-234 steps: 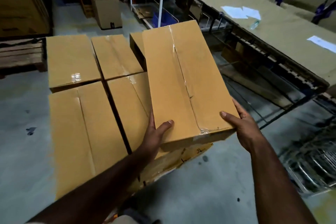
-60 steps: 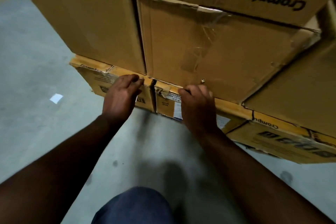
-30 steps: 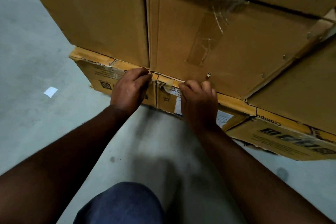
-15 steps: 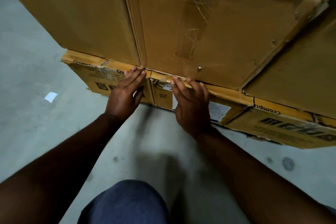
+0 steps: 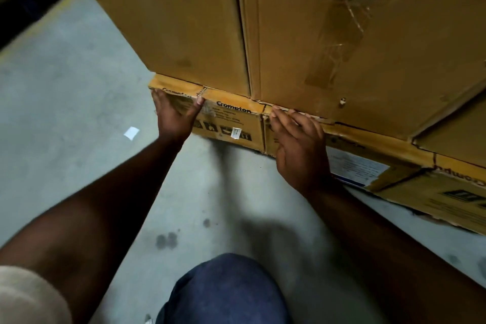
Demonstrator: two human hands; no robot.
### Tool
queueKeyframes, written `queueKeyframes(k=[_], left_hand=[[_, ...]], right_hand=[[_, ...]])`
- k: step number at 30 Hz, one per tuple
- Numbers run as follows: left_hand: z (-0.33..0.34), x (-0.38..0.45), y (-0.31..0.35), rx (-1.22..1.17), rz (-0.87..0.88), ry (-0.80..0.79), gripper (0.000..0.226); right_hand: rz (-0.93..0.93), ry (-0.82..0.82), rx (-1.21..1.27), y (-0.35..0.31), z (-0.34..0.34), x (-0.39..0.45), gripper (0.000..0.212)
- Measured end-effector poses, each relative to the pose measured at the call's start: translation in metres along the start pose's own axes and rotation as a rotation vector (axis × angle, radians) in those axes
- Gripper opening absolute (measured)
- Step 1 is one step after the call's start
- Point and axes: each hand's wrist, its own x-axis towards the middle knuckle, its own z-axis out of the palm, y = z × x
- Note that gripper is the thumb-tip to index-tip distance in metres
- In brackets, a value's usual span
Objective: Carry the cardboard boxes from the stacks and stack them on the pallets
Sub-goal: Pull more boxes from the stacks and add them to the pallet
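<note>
Shifting outward, the left hand [image 5: 175, 116] had moved from beside the right to the far corner of the bottom box [image 5: 228, 123], fingers spread flat against its face. The right hand [image 5: 299, 150] stayed at the seam, fingers straight, gripping nothing. That box remained on the floor [image 5: 65, 113], pinned under the upper boxes [image 5: 184, 21], so it likely could not be pulled out yet.

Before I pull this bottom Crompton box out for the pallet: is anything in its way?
Yes. The left hand and right hand already touch the bottom-row boxes, but the large plain boxes sit directly on top of the Crompton box, pinning it. They would likely need lifting off first.
</note>
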Motion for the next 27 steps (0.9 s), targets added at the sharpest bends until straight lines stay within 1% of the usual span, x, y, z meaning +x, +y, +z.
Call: queueKeyframes(k=[3,5,6,7,8,10,11,12,14,17,20,23,25,27], left_hand=[[0.001,-0.001,-0.004,0.001,-0.017,-0.036,0.123],[-0.005,-0.009,0.004,0.01,-0.017,-0.129,0.118],[-0.012,-0.02,0.016,0.012,-0.006,-0.18,0.11],[-0.019,-0.03,0.029,0.023,-0.003,-0.217,0.098],[-0.032,-0.042,0.046,0.042,-0.001,-0.238,0.083],[-0.067,-0.062,0.082,0.067,-0.037,-0.198,0.05],[-0.088,-0.072,0.1,0.035,-0.066,-0.179,0.034],[-0.109,-0.081,0.115,-0.03,-0.085,-0.175,0.025],[-0.164,-0.099,0.146,-0.138,-0.114,-0.196,0.023],[-0.248,-0.12,0.194,-0.2,-0.146,-0.305,0.022],[-0.338,-0.117,0.231,-0.234,-0.214,-0.284,0.02],[-0.403,-0.089,0.259,-0.241,-0.279,-0.263,0.021],[-0.433,-0.059,0.273,-0.252,-0.271,-0.232,0.024],[-0.451,-0.022,0.28,-0.257,-0.238,-0.183,0.026]], right_hand=[[0.06,-0.003,0.025,-0.007,0.001,0.002,0.053],[0.109,-0.084,0.043,-0.015,-0.008,0.006,0.059],[0.13,-0.149,0.077,-0.022,-0.017,0.008,0.064],[0.148,-0.209,0.122,-0.031,-0.029,0.01,0.067],[0.162,-0.268,0.178,-0.044,-0.047,0.015,0.065],[0.233,-0.349,0.308,-0.078,-0.089,0.033,0.053],[0.276,-0.388,0.372,-0.096,-0.111,0.046,0.048],[0.32,-0.42,0.423,-0.113,-0.131,0.061,0.044],[0.383,-0.507,0.498,-0.154,-0.177,0.1,0.041],[0.519,-0.537,0.6,-0.211,-0.247,0.147,0.041],[0.573,-0.564,0.62,-0.264,-0.303,0.195,0.039],[0.646,-0.56,0.637,-0.314,-0.325,0.248,0.039],[0.638,-0.502,0.658,-0.345,-0.325,0.286,0.042],[0.626,-0.432,0.679,-0.365,-0.314,0.323,0.04]])
